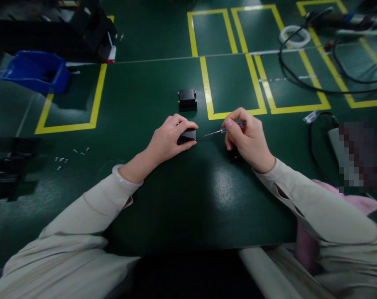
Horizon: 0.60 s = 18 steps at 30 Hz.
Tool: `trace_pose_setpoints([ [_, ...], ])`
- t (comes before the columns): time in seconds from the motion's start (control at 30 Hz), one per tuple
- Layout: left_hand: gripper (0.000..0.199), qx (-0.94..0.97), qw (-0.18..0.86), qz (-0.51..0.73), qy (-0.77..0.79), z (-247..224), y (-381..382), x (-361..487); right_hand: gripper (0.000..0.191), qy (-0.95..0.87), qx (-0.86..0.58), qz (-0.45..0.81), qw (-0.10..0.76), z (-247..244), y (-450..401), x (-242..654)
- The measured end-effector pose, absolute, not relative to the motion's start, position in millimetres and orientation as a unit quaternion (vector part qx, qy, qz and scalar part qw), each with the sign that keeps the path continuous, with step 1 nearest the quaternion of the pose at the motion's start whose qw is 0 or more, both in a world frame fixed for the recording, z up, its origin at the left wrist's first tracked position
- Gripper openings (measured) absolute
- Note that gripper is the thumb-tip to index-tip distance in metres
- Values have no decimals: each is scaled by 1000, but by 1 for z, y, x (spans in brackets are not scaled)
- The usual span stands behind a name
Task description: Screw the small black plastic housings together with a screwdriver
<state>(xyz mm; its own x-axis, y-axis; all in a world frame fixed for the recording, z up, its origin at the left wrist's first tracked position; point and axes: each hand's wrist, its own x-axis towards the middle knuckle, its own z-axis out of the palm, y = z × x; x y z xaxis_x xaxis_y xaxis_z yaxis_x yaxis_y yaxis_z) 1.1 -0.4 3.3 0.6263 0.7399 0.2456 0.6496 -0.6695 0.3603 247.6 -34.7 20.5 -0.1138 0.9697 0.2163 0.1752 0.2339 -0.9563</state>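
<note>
Centrally, on a green table [182,199], the left hand [170,139] grips a small black block [187,136]. At three o'clock of it, the right hand [247,139] pinches a screwdriver [221,131], tip touching the block. A second black block [187,99] sits at twelve o'clock; a blue bin [35,71] at ten.

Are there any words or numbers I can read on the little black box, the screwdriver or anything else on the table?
None: no text can be read anywhere.
Small black box under the left hand: no label shows.
Screwdriver in the right hand: no writing shows.
Second black box: plain.
Blue bin: no label visible.
White tag on a cable: too small and blurred to read.
</note>
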Motion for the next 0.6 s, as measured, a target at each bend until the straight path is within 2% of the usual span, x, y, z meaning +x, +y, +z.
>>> trace_pose_setpoints([
  [0.6, 36, 896, 118, 188, 385, 5, -1, 1, 20, -610, -442, 428, 499, 18, -34, 247],
])
